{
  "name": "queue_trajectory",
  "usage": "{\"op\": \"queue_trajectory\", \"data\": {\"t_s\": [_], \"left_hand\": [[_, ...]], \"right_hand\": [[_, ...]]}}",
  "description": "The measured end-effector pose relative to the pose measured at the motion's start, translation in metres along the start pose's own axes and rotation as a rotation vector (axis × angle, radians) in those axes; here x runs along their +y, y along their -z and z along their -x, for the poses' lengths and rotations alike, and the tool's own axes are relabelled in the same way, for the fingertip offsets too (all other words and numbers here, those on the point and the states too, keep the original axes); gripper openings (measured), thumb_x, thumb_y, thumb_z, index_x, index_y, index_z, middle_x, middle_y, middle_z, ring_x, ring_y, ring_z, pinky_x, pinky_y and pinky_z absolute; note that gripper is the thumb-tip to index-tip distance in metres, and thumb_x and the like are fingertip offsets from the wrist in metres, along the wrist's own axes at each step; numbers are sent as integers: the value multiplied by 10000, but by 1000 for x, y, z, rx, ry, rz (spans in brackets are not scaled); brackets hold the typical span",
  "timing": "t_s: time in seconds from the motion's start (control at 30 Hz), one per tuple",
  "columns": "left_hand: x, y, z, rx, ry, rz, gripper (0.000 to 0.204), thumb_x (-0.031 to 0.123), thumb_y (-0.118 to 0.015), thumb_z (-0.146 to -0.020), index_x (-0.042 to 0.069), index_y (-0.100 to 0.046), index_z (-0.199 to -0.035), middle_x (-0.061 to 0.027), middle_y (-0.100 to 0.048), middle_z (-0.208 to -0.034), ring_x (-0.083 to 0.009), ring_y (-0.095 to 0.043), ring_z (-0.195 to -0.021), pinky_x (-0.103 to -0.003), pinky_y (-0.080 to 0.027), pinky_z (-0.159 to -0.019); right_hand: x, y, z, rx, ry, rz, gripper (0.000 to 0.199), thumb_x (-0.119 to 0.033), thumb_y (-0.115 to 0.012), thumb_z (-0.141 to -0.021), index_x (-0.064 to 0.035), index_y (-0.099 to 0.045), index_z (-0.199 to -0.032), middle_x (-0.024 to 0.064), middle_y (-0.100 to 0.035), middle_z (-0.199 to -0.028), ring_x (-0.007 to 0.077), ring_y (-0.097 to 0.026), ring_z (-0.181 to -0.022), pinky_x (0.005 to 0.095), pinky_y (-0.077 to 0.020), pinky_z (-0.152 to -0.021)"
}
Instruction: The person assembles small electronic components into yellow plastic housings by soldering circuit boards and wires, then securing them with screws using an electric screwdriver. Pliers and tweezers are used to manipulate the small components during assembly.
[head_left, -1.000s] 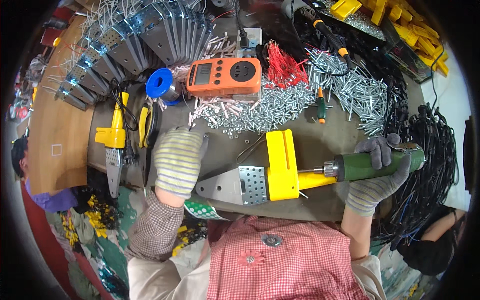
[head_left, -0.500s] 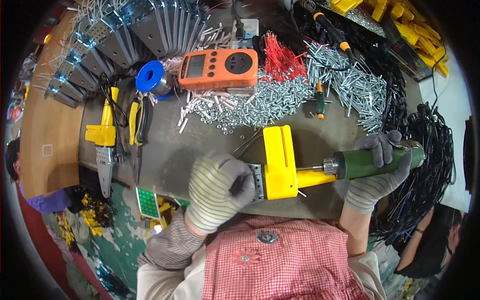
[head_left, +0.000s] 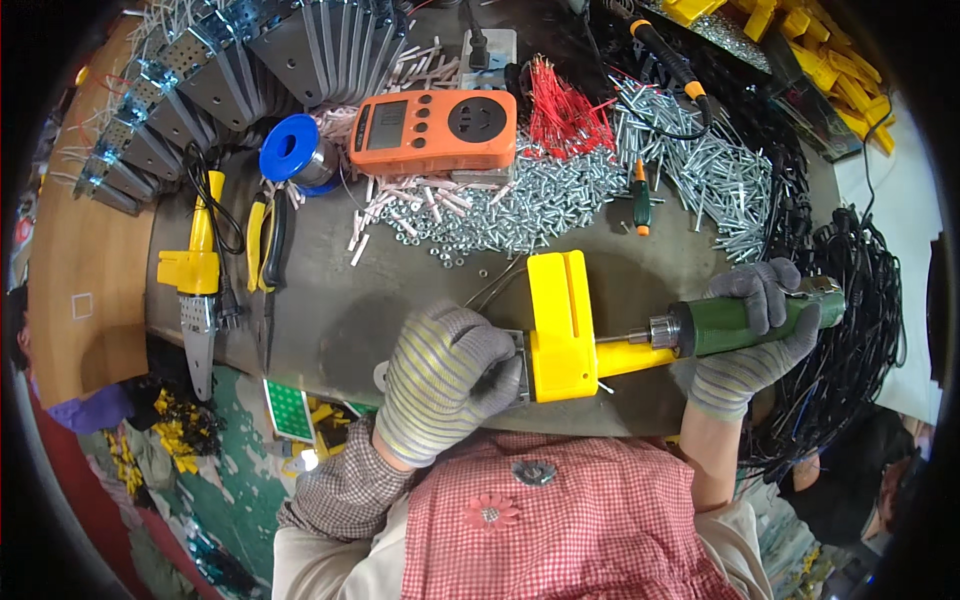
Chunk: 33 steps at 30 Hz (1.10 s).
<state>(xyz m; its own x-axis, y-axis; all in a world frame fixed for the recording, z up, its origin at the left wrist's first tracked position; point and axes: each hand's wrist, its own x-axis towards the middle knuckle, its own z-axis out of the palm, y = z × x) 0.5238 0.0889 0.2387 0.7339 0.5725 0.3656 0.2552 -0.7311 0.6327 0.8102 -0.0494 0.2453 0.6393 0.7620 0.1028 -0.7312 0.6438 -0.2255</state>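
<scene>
Two gloved hands work at the near edge of the grey counter (head_left: 400, 300). Left hand (head_left: 445, 375), in a striped knit glove, lies curled over a metal bracket (head_left: 515, 345); only a sliver of the bracket shows past the knuckles, touching the left side of the yellow block (head_left: 560, 325). Left fingers (head_left: 490, 350) bent down and close together, pressing on the bracket; cannot tell whether they wrap under it.

Right hand (head_left: 750, 335), in a grey glove, grips the green screwdriver (head_left: 740, 320). Right fingers (head_left: 760, 290) clamped over the top of the green handle, thumb beneath. Screwdriver lies level, its metal tip pointing left and meeting the right side of the yellow block, low down.

Yellow block sits between the two hands, upright, with a slot along its top face.

Behind it: heap of silver screws (head_left: 520, 205), orange meter (head_left: 435, 130), bundle of red wires (head_left: 560, 110), blue spool (head_left: 290, 150). Far left: yellow glue gun (head_left: 200, 270) and yellow-handled pliers (head_left: 265, 240), well apart from both hands. Black cables (head_left: 850, 300) piled right of the right hand.
</scene>
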Motion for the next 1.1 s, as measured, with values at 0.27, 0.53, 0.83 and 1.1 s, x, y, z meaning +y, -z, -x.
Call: {"op": "queue_trajectory", "data": {"t_s": [0.27,0.53,0.83,1.1], "left_hand": [[0,3,2,-40,51,25,265,128,-855,-776,108,-757,-1022,-78,-666,-987,-300,-658,-914,-435,-547,-839],[-2,1,0,-26,-20,24,305,82,-855,-746,83,-749,-1032,-100,-675,-966,-331,-665,-883,-463,-550,-794],[5,2,1,-15,-54,-8,242,76,-839,-779,102,-793,-1016,-82,-697,-944,-314,-694,-883,-433,-585,-819],[7,6,-2,-24,-70,-55,229,50,-829,-803,86,-777,-1023,-102,-710,-948,-315,-701,-879,-422,-585,-815]], "right_hand": [[-2,2,-1,24,2,22,337,-358,-762,-964,-91,-613,-1106,-44,-502,-713,108,-487,-607,357,-549,-943],[-3,3,-1,17,4,21,343,-363,-763,-968,-91,-623,-1124,-35,-516,-727,106,-479,-606,354,-549,-946],[0,15,0,14,13,38,322,-344,-754,-980,-86,-653,-1144,-43,-516,-724,103,-477,-601,345,-550,-937],[-3,-8,3,2,62,85,401,-390,-772,-978,-94,-638,-1212,-53,-440,-715,93,-402,-616,374,-512,-969]]}}
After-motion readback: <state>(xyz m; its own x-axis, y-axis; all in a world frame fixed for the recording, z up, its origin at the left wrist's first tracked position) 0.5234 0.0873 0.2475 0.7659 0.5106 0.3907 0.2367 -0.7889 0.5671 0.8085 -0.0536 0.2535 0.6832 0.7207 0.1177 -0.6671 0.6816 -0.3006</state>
